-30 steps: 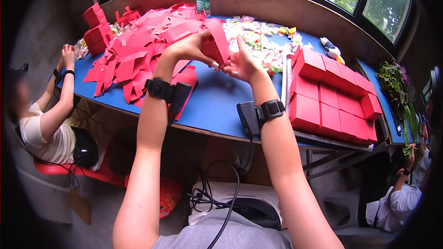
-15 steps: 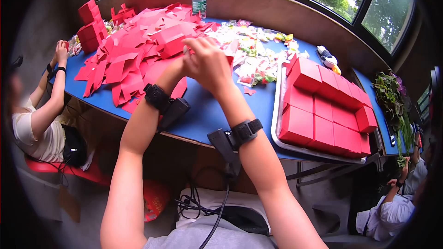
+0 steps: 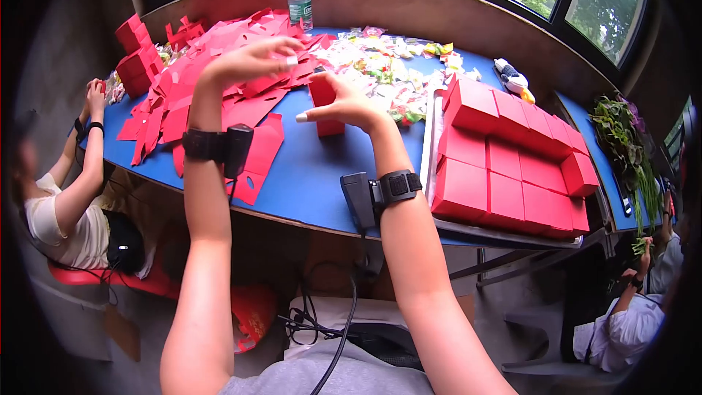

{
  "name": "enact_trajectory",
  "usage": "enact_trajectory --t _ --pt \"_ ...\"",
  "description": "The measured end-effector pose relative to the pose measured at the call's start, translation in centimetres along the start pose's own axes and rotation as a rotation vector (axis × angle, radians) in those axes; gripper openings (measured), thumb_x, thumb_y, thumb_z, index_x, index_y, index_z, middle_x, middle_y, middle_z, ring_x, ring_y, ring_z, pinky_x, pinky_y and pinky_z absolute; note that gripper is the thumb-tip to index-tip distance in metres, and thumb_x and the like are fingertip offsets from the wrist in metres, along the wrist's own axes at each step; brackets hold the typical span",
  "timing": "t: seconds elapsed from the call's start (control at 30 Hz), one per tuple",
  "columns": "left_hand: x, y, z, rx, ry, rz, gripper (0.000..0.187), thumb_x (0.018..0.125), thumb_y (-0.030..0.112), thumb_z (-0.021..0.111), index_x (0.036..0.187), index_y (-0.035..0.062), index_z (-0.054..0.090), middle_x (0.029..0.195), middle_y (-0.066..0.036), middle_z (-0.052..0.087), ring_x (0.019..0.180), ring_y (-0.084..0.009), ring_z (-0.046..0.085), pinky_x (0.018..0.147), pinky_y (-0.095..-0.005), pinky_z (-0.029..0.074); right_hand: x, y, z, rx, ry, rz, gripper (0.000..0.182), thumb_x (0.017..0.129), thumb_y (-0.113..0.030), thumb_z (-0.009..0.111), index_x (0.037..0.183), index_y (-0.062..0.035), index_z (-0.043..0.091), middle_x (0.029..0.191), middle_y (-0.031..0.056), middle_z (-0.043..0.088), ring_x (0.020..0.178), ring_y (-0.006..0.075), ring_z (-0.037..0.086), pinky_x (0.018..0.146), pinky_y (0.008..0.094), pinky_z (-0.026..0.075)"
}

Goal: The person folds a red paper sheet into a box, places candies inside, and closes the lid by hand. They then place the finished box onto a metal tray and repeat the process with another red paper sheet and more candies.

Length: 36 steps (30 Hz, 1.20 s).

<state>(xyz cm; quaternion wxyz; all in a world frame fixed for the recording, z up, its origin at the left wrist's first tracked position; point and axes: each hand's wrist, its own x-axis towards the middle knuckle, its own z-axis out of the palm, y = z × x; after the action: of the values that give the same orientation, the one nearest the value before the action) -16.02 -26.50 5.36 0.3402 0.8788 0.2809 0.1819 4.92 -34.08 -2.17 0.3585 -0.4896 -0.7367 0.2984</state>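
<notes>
My left hand hovers over the right part of a heap of flat red paper pieces, its fingers apart and nothing visible in them. Just to its right, a red paper box stands upright on the blue table. Beside this box is my right hand, thumb and fingers spread; whether it touches the box I cannot tell. Wrapped candies lie behind my right hand. On a white tray at the right are rows of red boxes.
A water bottle stands at the back, near the window. Stacked red boxes are at the far left, near a seated co-worker. A small toy and leafy greens are at the right, with more people beyond.
My hands were close together over the heap and have moved apart, the left one leftward. The upright red box now shows between them. The camera view has shifted slightly.
</notes>
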Motion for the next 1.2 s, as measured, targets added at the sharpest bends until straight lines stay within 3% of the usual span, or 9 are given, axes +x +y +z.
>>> enact_trajectory --t 0.13,0.27,0.4,0.53,0.6,0.7,0.83,1.07,1.2 --pt "9.6 -0.5 0.4 0.071 0.383 -0.207 0.039 0.084 0.024 0.053 0.116 0.0006 0.053 0.104 -0.015 0.06 0.095 -0.0203 0.06 0.075 -0.0299 0.051 0.6 0.4 0.1 -0.027 -0.109 -0.052 0.094 0.058 -0.038 0.081 0.133 -0.0069 0.033 0.123 0.017 0.047 0.112 0.0257 0.048 0.095 0.0356 0.039" --pt "17.3 -7.0 4.0 0.607 -0.148 -0.136 0.077 0.074 0.042 0.065 0.125 -0.0083 0.038 0.122 -0.027 0.049 0.111 -0.0326 0.05 0.092 -0.036 0.041 0.3 1.7 0.9 0.107 0.026 -0.036 0.098 0.061 -0.026 0.08 0.136 -0.0059 0.02 0.117 0.0144 0.049 0.107 0.0224 0.049 0.093 0.0341 0.04" --pt "16.9 -4.7 5.0 0.696 -0.053 -0.168 0.088 0.064 0.038 0.077 0.128 -0.0062 0.034 0.118 -0.026 0.05 0.108 -0.0318 0.052 0.089 -0.0353 0.043 -0.1 1.4 1.1 0.419 0.005 0.043 0.09 0.059 -0.023 0.081 0.129 -0.0044 0.028 0.109 0.013 0.052 0.102 0.0216 0.052 0.089 0.034 0.043" --pt "15.6 -4.7 3.3 0.505 0.075 0.138 0.044 0.07 0.023 0.074 0.102 -0.0018 0.054 0.088 -0.016 0.061 0.075 -0.0249 0.062 0.066 -0.0335 0.05 -0.1 0.5 0.9 0.387 0.02 0.076 0.09 0.057 -0.025 0.082 0.127 -0.0029 0.03 0.111 0.0149 0.051 0.102 0.0225 0.052 0.089 0.0338 0.043" --pt "12.7 -3.0 2.6 0.345 0.373 0.298 0.032 0.072 0.024 0.07 0.087 -0.0025 0.059 0.083 -0.017 0.064 0.072 -0.0261 0.064 0.065 -0.0347 0.05 0.1 0.8 1.3 0.431 0.049 0.059 0.091 0.055 -0.026 0.082 0.125 0.0002 0.03 0.11 0.016 0.051 0.102 0.0224 0.052 0.089 0.0331 0.042" --pt "6.5 -0.1 3.4 -0.011 0.652 0.194 0.034 0.073 0.022 0.067 0.098 -0.0009 0.061 0.084 -0.013 0.066 0.075 -0.0181 0.064 0.067 -0.0292 0.051 0.2 0.8 1.5 0.45 0.03 0.109 0.094 0.054 -0.028 0.082 0.125 0.0016 0.029 0.112 0.0171 0.05 0.103 0.0225 0.051 0.089 0.0327 0.042" --pt "0.2 0.8 7.3 0.173 0.712 0.162 0.05 0.068 0.012 0.069 0.109 0.0031 0.041 0.089 -0.012 0.059 0.078 -0.0196 0.063 0.07 -0.0319 0.05 1.2 1.6 2.4 0.365 0.069 0.082 0.12 0.049 -0.04 0.082 0.125 0.0214 0.012 0.125 0.0329 0.037 0.12 0.0349 0.039 0.101 0.0341 0.032" --pt "0.1 1.4 9.1 0.437 0.829 0.119 0.012 0.071 0.014 0.063 0.073 0.0066 0.054 0.071 -0.008 0.06 0.062 -0.0224 0.06 0.058 -0.0347 0.048 1.2 1.4 4.3 0.028 0.281 -0.053 0.101 0.051 -0.045 0.078 0.117 0.0152 0.029 0.117 0.0314 0.039 0.116 0.0396 0.038 0.098 0.0403 0.035" --pt "0.8 1.3 8.8 0.513 0.842 0.122 0.013 0.07 0.015 0.064 0.07 0.0065 0.054 0.07 -0.008 0.06 0.062 -0.023 0.061 0.058 -0.0361 0.048 1.0 1.4 4.2 0.044 0.252 -0.046 0.1 0.052 -0.044 0.079 0.118 0.012 0.029 0.121 0.028 0.037 0.117 0.0351 0.038 0.099 0.0386 0.033"
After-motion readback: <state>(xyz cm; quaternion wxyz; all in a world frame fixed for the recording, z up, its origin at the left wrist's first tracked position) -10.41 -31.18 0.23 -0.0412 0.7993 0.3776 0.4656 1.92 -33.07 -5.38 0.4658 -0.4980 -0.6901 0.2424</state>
